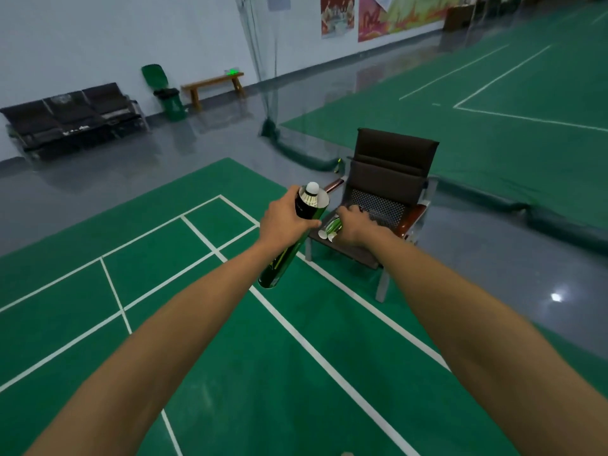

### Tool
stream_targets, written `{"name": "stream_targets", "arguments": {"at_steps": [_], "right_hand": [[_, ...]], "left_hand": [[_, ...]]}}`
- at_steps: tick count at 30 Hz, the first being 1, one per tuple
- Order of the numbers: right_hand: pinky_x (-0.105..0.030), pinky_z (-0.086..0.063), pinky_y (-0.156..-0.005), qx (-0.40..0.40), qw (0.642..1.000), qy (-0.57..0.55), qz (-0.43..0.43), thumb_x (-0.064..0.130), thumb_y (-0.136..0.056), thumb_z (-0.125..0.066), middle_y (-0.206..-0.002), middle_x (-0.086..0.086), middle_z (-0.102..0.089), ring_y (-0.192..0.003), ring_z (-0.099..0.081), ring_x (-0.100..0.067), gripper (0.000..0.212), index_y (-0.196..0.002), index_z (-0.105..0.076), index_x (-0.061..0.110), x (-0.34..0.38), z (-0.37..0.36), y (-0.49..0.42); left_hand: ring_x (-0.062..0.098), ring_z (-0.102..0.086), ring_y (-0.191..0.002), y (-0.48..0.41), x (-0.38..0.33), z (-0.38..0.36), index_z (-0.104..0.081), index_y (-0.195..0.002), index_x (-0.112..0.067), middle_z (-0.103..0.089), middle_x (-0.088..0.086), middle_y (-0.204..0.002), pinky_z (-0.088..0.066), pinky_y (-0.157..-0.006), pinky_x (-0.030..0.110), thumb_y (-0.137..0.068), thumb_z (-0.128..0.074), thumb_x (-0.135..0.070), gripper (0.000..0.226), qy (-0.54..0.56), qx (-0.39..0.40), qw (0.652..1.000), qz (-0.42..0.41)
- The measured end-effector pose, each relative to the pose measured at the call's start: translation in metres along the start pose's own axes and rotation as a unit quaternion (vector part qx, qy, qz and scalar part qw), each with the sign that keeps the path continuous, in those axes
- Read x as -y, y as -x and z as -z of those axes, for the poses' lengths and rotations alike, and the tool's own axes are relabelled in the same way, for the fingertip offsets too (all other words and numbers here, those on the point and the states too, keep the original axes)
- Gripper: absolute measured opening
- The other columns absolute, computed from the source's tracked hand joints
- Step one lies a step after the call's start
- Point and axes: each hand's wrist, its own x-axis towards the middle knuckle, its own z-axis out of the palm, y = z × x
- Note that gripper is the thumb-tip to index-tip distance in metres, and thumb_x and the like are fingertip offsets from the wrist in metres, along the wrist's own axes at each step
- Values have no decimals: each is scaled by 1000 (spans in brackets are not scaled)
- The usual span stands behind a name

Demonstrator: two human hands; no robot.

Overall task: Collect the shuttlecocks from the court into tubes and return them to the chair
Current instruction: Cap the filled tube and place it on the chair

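Far upper left, a row of dark seats (72, 116) lines the wall, with a green bin (171, 102) and a wooden bench (214, 83) just to their right. Across the lower left spreads the green court floor (164, 291) with its white lines.

Centre frame now: the left hand (284, 220) is out over the court, fingers wrapped round the upper part of a dark green tube (286, 255). The tube is tilted, its open top up and away. A shuttlecock (312, 194) pokes out of that open top, white cork uppermost.

Just right of it, the right hand (353, 223) is down on the chair (391, 153). Its fingers curl over the lying tubes (332, 230) at the front of the seat, whose white ends face the camera. The chair stands on grey floor at the court's edge, centre right, dark backrest upright.

Upper right, there's another green court (493, 110), and colourful posters (378, 14) on the wall.
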Motion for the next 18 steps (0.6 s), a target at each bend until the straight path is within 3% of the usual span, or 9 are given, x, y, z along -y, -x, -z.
{"name": "stream_targets", "arguments": {"at_steps": [5,10,18], "right_hand": [[-58,-42,-104,46,998,18,-33,44,-87,-69,-140,-15,-41,-128,-47,-43,58,-135,-45,21,-9,-15,-116],[-57,-44,-102,74,995,19,-65,53,-85,-69,-136,-13,-46,-124,-50,-41,56,-128,-48,24,-21,-36,-231],[-58,-39,-108,71,988,-6,-137,54,-84,-68,-147,-16,-37,-134,-42,-45,78,-149,-35,26,-31,-32,-425]], "left_hand": [[30,-67,-103,-107,52,-33,-52,-117,-33,-74,-2,-111,-57,-83,47,-69,-86,-50,61,-32,46,998,9],[29,-68,-100,-212,109,-80,-52,-112,-33,-73,-2,-108,-57,-83,47,-65,-86,-54,61,-21,99,995,26],[32,-66,-105,-394,174,-150,-57,-123,-26,-72,4,-112,-54,-82,40,-69,-89,-44,65,-6,178,984,-7]]}}
